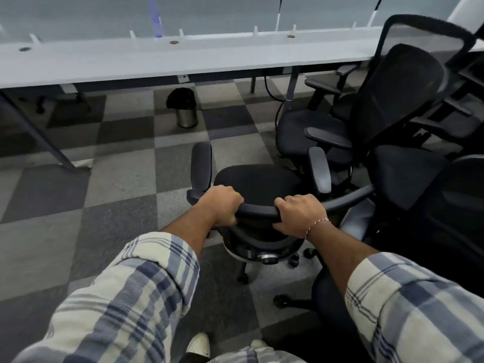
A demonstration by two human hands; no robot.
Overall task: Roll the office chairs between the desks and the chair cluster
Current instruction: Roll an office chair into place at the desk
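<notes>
A black office chair stands right in front of me, seat facing the long white desk. My left hand and my right hand both grip the top edge of its backrest, a hand's width apart. Its two armrests point toward the desk, and its castors show below my wrists. At the right, a cluster of several black mesh chairs is packed tightly together, touching the right armrest of the chair I hold.
A steel waste bin with a black liner stands under the desk. Slanted desk legs reach the floor at left. Checkered grey carpet spreads to the left. Cables hang under the desk near the cluster. My shoe shows at the bottom.
</notes>
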